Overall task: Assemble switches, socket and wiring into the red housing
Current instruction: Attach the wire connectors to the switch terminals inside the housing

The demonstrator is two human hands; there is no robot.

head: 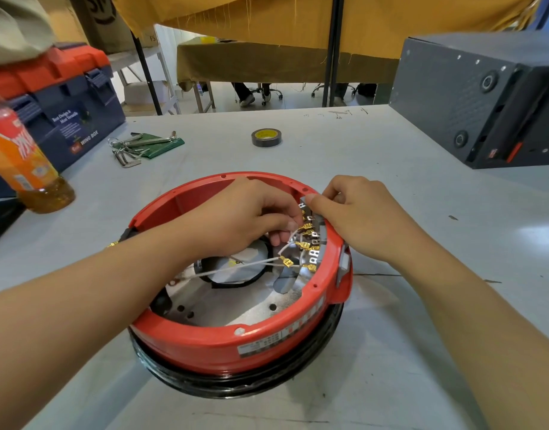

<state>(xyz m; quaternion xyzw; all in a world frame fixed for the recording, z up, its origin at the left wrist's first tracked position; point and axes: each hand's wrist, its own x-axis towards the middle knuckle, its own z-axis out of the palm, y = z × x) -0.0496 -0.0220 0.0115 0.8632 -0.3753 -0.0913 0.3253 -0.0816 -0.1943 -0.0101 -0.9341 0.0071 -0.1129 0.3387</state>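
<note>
Inside red housing (205,346), left hand (245,215) pinches white wires (285,243); right hand (360,215) grips switches (316,231).

Bare forearms, no sleeves, hands (298,218) ringless — perhaps a gold bracelet (112,244)

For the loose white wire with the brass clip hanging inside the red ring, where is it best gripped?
Probably pinch the brass clip itself, coming from inside the red housing on the left. The white wire is limp, while the clip is stiff and its open end faces the switch block on the right wall.
</note>
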